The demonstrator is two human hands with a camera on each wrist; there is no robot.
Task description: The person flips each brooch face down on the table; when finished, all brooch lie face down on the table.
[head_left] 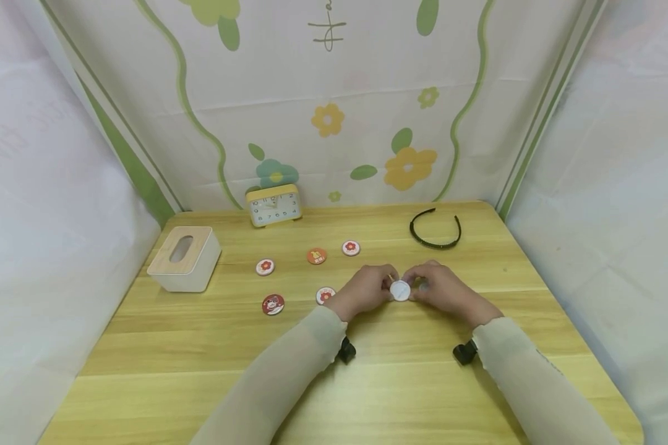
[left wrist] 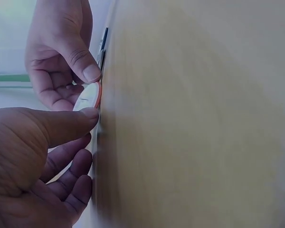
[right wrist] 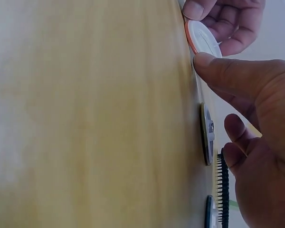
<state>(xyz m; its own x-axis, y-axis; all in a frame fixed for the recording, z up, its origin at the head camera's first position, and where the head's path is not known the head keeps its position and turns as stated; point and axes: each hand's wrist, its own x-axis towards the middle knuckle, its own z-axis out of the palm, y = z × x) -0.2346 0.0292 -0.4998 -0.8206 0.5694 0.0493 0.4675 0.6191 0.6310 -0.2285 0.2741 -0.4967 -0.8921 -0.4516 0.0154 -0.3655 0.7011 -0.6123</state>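
Note:
A round badge (head_left: pixel 400 290) with its white back up is between my two hands. Its orange rim shows in both wrist views, and a thin line like a pin crosses the white side. My left hand (head_left: pixel 370 287) pinches its left edge, the thumb (left wrist: pixel 80 124) on the white back. From the other side my right hand (head_left: pixel 444 290) pinches the opposite edge with thumb and fingers. The badge's front faces down, hidden. Just left of my left hand lies a flower badge (head_left: pixel 325 295), partly covered by the wrist.
More round badges lie left of centre: a dark red one (head_left: pixel 273 304), an orange one (head_left: pixel 316 256) and two with red flowers (head_left: pixel 265 267). A tissue box (head_left: pixel 182 259), a yellow clock (head_left: pixel 274 206) and a black headband (head_left: pixel 435 245) stand or lie farther back. Fabric walls enclose the table.

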